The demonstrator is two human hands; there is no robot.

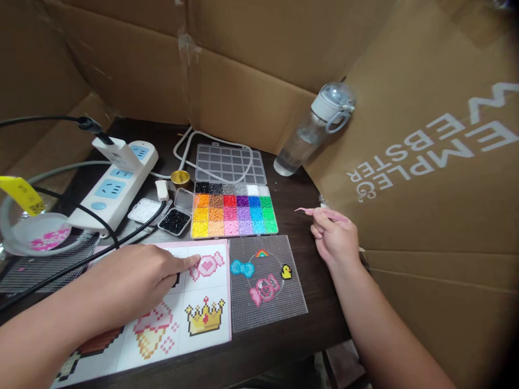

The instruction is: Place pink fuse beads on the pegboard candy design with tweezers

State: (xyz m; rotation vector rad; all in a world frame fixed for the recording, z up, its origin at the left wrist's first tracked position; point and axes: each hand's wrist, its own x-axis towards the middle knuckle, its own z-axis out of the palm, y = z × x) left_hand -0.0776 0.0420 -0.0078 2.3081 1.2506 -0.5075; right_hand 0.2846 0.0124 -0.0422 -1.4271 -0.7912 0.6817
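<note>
My left hand [158, 266] holds nothing; its index finger is stretched out onto the pink candy picture of a printed pattern sheet [206, 341], the other fingers curled under. Ice cream and crown pictures also show on the sheet. My right hand [334, 237] is closed around pink tweezers [303, 209], tips pointing left above the dark table. Between the hands lies a clear pegboard [267, 316] with bead figures: a blue bow [242, 268], a rainbow [261, 253], a yellow duck [286, 271] and a pink candy [259, 292] with a gap in its middle.
A sorted bead box [235, 216] lies beyond the pegboard, its lid [231, 165] open. Small boxes of black beads [174, 221] and white beads [145, 210] stand left of it. A power strip [117, 186] trails cables. A water bottle [312, 129] leans by the cardboard wall.
</note>
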